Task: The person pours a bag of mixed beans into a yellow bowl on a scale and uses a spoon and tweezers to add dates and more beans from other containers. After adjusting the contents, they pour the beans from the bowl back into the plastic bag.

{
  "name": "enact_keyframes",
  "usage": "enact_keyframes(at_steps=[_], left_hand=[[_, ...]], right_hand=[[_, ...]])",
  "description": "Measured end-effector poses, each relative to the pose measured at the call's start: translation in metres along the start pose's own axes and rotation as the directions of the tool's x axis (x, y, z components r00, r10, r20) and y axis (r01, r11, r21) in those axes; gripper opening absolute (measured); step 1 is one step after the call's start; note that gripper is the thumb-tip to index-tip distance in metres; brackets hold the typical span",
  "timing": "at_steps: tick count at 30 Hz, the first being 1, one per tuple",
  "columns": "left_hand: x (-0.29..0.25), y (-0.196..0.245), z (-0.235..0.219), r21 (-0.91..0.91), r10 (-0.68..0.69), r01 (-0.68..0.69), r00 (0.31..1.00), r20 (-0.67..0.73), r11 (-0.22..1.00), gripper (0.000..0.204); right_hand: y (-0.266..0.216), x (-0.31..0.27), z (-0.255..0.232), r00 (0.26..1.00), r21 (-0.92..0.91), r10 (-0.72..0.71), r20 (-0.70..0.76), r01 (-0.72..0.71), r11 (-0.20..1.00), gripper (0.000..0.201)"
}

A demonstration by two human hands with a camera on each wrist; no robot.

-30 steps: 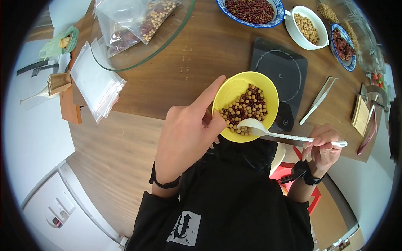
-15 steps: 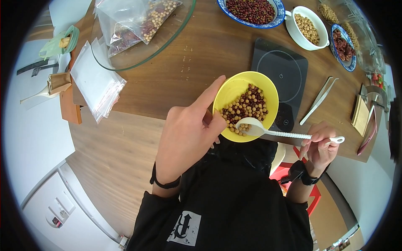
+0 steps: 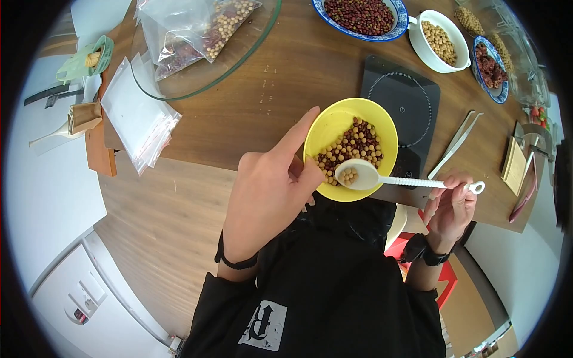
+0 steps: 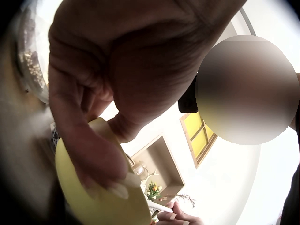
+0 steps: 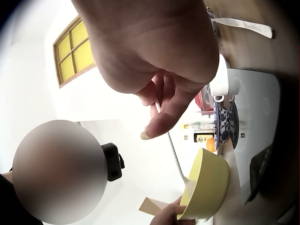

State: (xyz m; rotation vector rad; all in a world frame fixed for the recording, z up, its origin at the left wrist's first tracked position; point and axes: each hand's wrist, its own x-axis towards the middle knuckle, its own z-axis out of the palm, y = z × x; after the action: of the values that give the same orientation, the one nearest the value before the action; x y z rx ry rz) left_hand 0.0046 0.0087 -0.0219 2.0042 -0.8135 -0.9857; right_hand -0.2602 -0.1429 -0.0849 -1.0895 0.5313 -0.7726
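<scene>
In the head view a yellow bowl holds mixed tan and dark red beans. My left hand grips its left rim between thumb and fingers; the left wrist view shows the same hand on the yellow bowl. My right hand pinches the handle of a white spoon. The spoon's head is over the bowl's lower part with several tan beans in it. In the right wrist view the spoon's handle runs down from the right hand into the bowl.
Behind the bowl lies a black hot plate, with white tweezers to its right. Along the back stand a dish of red beans, a white pot and a blue-patterned dish. Plastic bags and a glass plate are at left.
The spoon has risen from among the beans, its bowl now level and holding several tan beans. My right hand has moved slightly up and left. The left hand has stayed on the bowl.
</scene>
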Motion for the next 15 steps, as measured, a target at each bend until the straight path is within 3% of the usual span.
enact_keyframes(at_steps=[6, 15], left_hand=[[0.0, 0.0, 0.0, -0.022, -0.006, 0.006, 1.0, -0.01, 1.0, 0.057], [0.0, 0.003, 0.0, -0.028, -0.023, 0.024, 1.0, 0.006, 0.999, 0.057]], right_hand=[[-0.001, 0.0, 0.003, 0.993, -0.078, -0.082, -0.085, 0.075, 0.994, 0.034], [-0.009, -0.004, 0.012, 0.992, -0.167, -0.115, 0.061, 0.124, 0.978, 0.033]])
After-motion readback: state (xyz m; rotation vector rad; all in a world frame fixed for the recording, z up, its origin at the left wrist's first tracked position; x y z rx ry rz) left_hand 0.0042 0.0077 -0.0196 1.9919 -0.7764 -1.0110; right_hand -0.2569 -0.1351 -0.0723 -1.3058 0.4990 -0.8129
